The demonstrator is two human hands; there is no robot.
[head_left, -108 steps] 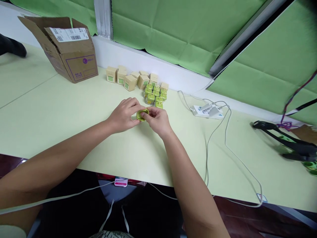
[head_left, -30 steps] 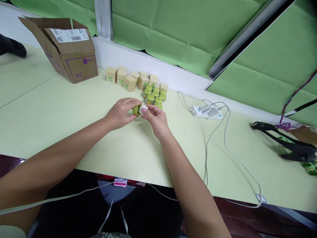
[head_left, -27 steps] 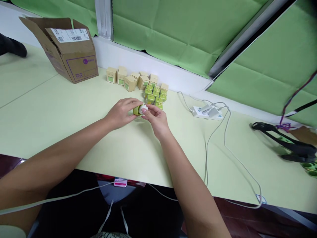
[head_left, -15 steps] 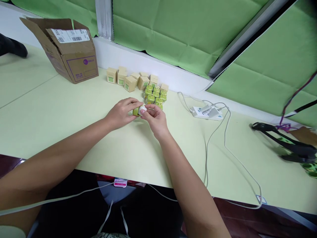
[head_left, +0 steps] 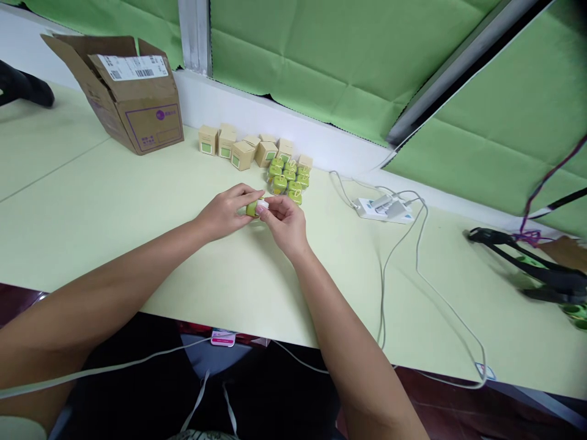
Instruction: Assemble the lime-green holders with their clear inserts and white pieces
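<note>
My left hand (head_left: 224,212) and my right hand (head_left: 284,221) meet over the pale green table (head_left: 114,201), both pinched on one small green object with a white part (head_left: 254,208). The left fingers grip its green side, the right fingertips pinch its white end. Just behind the hands lies a cluster of several small green items in clear wrapping (head_left: 288,179). Behind those stands a row of several small tan boxes with green labels (head_left: 243,150).
An open cardboard box (head_left: 132,91) stands at the back left. A white power strip (head_left: 383,209) with plugs and grey cables (head_left: 413,269) lies to the right. A black strap-like object (head_left: 532,263) rests at the far right. A dark shape (head_left: 22,85) sits at the far left edge.
The green object has been turned in my hands so its white end now shows; both hands stay in nearly the same place above the table. The view shifted slightly.
</note>
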